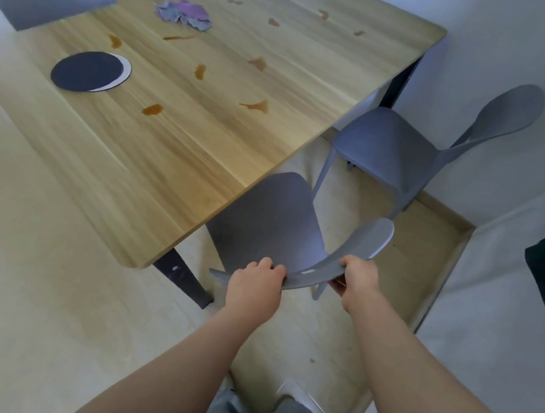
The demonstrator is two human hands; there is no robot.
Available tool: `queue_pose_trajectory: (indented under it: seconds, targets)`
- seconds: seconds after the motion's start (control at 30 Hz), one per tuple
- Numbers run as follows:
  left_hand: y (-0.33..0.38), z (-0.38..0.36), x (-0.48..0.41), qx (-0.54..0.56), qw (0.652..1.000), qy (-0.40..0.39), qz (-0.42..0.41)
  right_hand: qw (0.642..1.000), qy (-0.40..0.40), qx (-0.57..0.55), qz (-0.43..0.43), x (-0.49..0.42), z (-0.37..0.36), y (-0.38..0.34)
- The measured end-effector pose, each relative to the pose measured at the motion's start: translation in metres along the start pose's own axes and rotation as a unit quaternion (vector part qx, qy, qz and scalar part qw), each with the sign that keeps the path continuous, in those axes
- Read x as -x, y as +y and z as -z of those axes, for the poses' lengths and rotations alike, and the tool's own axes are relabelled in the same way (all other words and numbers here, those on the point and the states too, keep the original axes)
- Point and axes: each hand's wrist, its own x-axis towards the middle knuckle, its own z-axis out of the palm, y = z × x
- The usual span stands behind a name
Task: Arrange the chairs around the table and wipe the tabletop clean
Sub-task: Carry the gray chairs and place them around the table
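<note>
On the wooden surface (176, 149) to the left, a crumpled cloth (183, 13) lies among brown spills (152, 110), not yet wiped. The left grip (254, 283) curls over the back rail of the grey chair (269, 219), whose seat sits partly under the surface's edge, and the right grip (356, 277) clasps the same rail nearby. The moulded plastic looks light and stiff, so it should slide easily; two hands on that thin rail should stop it twisting.

One wide-angle camera rode on the person's head, facing forward and steeply down; it hung close over the forearms (415, 372) and the chair (273, 220) at lower middle; the table (205, 132) ran off toward the upper left, farther away; it was the only view.
</note>
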Motion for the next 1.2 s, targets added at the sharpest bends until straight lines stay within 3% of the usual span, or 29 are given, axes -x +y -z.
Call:
queue_pose_trajectory:
  seconds: [0.3,0.43,0.77,0.9,0.93,0.97,1.03,1.07,1.13,1.2]
  targets:
    - [0.019,0.013,-0.053,0.018,0.999,-0.007,0.043,0.998,0.024,0.035,0.036,-0.048,-0.015,-0.044]
    - [0.028,0.022,-0.074,0.025,0.994,0.007,0.104,0.997,-0.03,0.059,0.044,-0.078,-0.023,-0.063]
    - [0.059,0.024,-0.082,0.005,0.966,0.034,0.255,0.981,-0.144,0.103,-0.075,-0.1,-0.016,-0.078]
    - [0.064,0.021,-0.08,0.127,0.946,0.091,0.283,0.97,-0.178,0.142,-0.089,-0.097,-0.012,-0.085]
    - [0.067,0.02,-0.078,0.217,0.918,0.149,0.297,0.968,-0.181,0.145,-0.094,-0.098,-0.011,-0.086]
    - [0.071,0.021,-0.076,0.334,0.853,0.229,0.328,0.967,-0.185,0.148,-0.095,-0.099,-0.011,-0.086]
    - [0.082,0.021,-0.073,0.492,0.673,0.39,0.392,0.963,-0.2,0.156,-0.097,-0.102,-0.01,-0.086]
    - [0.088,0.022,-0.073,0.494,0.617,0.442,0.425,0.958,-0.212,0.163,-0.1,-0.102,-0.01,-0.085]
    - [0.101,0.024,-0.078,0.488,0.557,0.457,0.493,0.951,-0.228,0.176,-0.111,-0.106,-0.007,-0.086]
    - [0.103,0.025,-0.088,0.543,0.47,0.432,0.545,0.94,-0.255,0.186,-0.128,-0.108,-0.001,-0.091]
